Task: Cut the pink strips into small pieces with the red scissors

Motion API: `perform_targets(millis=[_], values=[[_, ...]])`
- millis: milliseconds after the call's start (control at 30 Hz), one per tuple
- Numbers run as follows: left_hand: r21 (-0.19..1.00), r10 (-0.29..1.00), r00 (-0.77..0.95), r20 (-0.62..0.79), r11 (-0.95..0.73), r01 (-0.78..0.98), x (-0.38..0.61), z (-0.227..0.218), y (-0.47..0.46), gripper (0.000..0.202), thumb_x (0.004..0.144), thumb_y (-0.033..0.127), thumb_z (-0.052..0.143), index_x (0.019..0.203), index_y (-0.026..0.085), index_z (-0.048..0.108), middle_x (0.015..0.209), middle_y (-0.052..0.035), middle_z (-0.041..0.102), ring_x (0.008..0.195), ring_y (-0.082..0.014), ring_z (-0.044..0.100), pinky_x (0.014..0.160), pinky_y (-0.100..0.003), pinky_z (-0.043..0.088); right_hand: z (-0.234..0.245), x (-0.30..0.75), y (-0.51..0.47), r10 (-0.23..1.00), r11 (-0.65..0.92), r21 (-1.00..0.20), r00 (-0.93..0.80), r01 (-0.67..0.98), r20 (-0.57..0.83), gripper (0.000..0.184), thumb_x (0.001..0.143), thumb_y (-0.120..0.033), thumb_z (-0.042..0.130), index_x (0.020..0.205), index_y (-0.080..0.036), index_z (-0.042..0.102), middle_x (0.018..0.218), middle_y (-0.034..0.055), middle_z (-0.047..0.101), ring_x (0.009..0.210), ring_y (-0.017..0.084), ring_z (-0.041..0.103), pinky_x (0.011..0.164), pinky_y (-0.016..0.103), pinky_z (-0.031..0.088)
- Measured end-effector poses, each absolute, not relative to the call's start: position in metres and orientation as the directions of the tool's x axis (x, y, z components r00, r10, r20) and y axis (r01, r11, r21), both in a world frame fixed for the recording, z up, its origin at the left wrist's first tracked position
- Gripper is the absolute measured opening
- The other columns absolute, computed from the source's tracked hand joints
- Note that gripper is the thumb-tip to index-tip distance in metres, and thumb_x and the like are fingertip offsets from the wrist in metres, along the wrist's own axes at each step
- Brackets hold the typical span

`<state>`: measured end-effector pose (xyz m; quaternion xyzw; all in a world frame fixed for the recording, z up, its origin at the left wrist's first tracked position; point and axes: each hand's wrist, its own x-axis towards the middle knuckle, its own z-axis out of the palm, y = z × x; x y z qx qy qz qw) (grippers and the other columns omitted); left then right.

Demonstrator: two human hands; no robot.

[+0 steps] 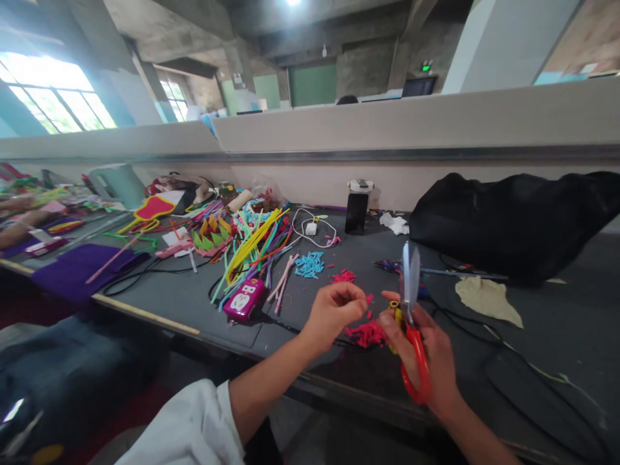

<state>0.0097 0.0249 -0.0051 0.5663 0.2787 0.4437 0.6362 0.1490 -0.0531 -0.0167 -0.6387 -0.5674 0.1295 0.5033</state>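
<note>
My left hand (334, 314) is held over the front of the table with thumb and fingertips pinched together. Whatever may be in that pinch is too small or hidden to make out. My right hand (434, 352) grips scissors (415, 368) with orange-red handles, their blades pointing up. A small yellow ring-shaped piece (394, 316) shows beside the right thumb; its kind is unclear. Between and below the hands lies a pile of short red-pink cut pieces (367, 334). Farther back are more red pieces (343, 276) and a heap of short blue pieces (310, 265).
A purple power box (245, 300) stands left of my hands, before a bundle of coloured fuzzy stems (256, 245). Behind are a white cable (334, 232) and a phone (356, 210). A black bag (508, 223) lies right. Another person's arm (22, 229) is far left.
</note>
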Motion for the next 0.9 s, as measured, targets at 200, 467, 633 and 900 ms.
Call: perform_targets(millis=[200,467,633,900], values=[[0.745,0.924,0.377,0.057,0.212,-0.633,0.012,-0.004,0.028,0.014,0.069,0.022,0.069,0.068,0.016,0.056,0.055,0.0056,0.046,0.052,-0.0069,0.04,0.06,-0.024,0.039,-0.045,0.13,-0.051,0.837,0.237,-0.708,0.23,0.665,0.496,0.036,0.087,-0.04,0.052,0.113,-0.016,0.061,0.099,0.0076,0.072,0.081,0.018,0.07,0.076,0.027,0.055],[0.636,0.933,0.358,-0.032,0.295,-0.713,0.012,-0.002,0.023,0.015,0.069,0.021,0.072,0.072,0.015,0.059,0.065,0.0033,0.054,0.06,-0.0079,0.05,0.064,-0.022,0.043,-0.072,0.122,-0.05,0.816,0.219,-0.598,0.191,0.771,0.545,0.035,0.089,-0.036,0.051,0.117,-0.015,0.057,0.103,0.0105,0.07,0.09,0.021,0.069,0.083,0.035,0.054],[0.623,0.93,0.368,-0.015,0.297,-0.724,0.012,-0.003,0.022,0.015,0.071,0.021,0.072,0.073,0.015,0.058,0.067,0.0032,0.056,0.062,-0.0083,0.052,0.066,-0.023,0.044,-0.073,0.126,-0.05,0.834,0.206,-0.614,0.191,0.762,0.517,0.034,0.089,-0.033,0.051,0.119,-0.016,0.055,0.108,0.0105,0.068,0.093,0.02,0.068,0.082,0.033,0.055],[0.636,0.931,0.365,-0.02,0.294,-0.714,0.013,-0.004,0.02,0.016,0.071,0.023,0.072,0.073,0.015,0.058,0.07,0.0018,0.059,0.064,-0.0095,0.054,0.067,-0.023,0.045,-0.081,0.128,-0.047,0.786,0.21,-0.526,0.177,0.824,0.592,0.036,0.091,-0.038,0.048,0.116,-0.014,0.059,0.102,0.0094,0.071,0.088,0.02,0.07,0.079,0.033,0.056]])
